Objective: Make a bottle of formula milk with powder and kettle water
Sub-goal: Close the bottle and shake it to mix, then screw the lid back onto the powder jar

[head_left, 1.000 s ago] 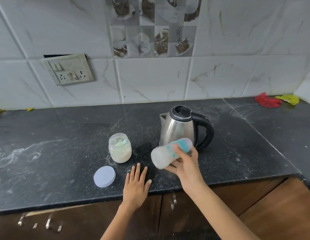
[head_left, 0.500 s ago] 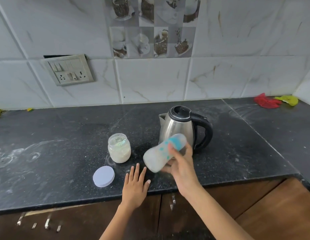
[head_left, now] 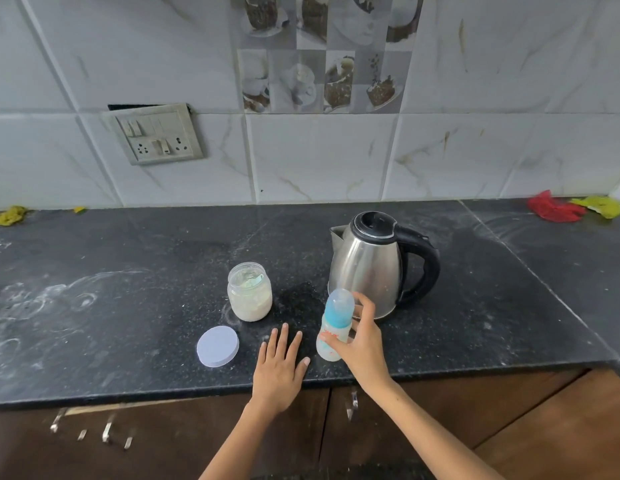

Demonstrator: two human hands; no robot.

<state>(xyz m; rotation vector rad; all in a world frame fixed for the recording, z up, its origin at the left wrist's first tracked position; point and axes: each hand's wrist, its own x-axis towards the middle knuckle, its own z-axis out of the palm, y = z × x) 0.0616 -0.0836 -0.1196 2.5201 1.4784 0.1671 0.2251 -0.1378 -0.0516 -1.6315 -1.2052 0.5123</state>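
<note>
White marble-look wall tiles [head_left: 319, 161] back a dusty black stone counter [head_left: 128, 278] over brown cabinets [head_left: 543, 427].

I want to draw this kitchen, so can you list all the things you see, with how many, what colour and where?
baby bottle: 1, clear with blue cap, upright at counter front, in right hand
kettle: 1, steel with black handle, behind bottle
powder jar: 1, clear, open, left of kettle
jar lid: 1, pale lilac, flat in front of jar
switchboard: 1, grey, on wall tiles
cloths: red and yellow, far right
counter: 1, black, dusted white
left hand: 1, flat on counter
right hand: 1, gripping bottle
</note>
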